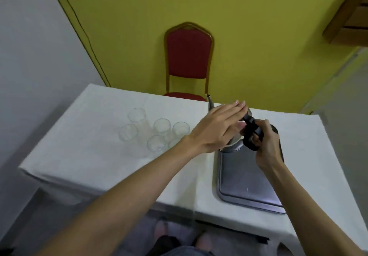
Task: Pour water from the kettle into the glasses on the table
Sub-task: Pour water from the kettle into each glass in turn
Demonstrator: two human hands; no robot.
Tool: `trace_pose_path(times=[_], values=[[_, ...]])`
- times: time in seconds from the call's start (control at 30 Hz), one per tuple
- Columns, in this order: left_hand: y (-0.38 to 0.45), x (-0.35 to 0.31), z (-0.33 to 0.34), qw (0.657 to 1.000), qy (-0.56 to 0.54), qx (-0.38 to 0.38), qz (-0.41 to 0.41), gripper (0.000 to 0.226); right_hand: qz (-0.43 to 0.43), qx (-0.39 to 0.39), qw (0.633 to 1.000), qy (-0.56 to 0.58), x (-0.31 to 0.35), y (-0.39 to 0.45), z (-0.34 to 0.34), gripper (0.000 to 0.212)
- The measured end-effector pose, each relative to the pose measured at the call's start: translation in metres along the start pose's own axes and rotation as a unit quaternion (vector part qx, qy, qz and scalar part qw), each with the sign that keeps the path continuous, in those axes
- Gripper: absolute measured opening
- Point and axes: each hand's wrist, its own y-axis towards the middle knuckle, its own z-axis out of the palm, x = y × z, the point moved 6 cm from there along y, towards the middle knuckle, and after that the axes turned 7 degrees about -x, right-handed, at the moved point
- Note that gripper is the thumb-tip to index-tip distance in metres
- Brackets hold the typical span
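— What's nearest on the desk (103,162)?
— A steel tray (243,178); the kettle (235,142) stands at its far end.
— The hands?
— Right hand (265,146) gripping the black handle (252,134); left hand (217,128) flat, fingers extended, over the lid.
— And the glasses (162,128)?
— Clustered left, empty, near the kettle.

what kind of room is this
Probably a banquet or function room: a red padded chair with a gold frame, a table under a white cloth, and clear drinking glasses beside a metal serving tray.
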Motion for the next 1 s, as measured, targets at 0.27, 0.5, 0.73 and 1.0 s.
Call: trace_pose_path(times=[0.27, 0.5, 0.73, 1.0], values=[[-0.038, 0.035, -0.079, 0.992, -0.017, -0.097, -0.083, 0.043, 0.028, 0.09, 0.996, -0.012, 0.001, -0.033, 0.095, 0.026], [-0.073, 0.07, -0.108, 0.986, 0.001, -0.122, -0.116, 0.048, 0.023, 0.106, 0.994, -0.023, -0.013, -0.048, 0.148, 0.03], [-0.097, 0.102, -0.114, 0.981, -0.013, -0.129, -0.143, 0.052, 0.025, 0.108, 0.984, -0.142, -0.014, -0.057, 0.174, 0.04], [-0.108, 0.118, -0.105, 0.977, -0.043, -0.12, -0.171, 0.054, -0.003, 0.062, 0.971, -0.232, -0.007, -0.06, 0.179, 0.043]])
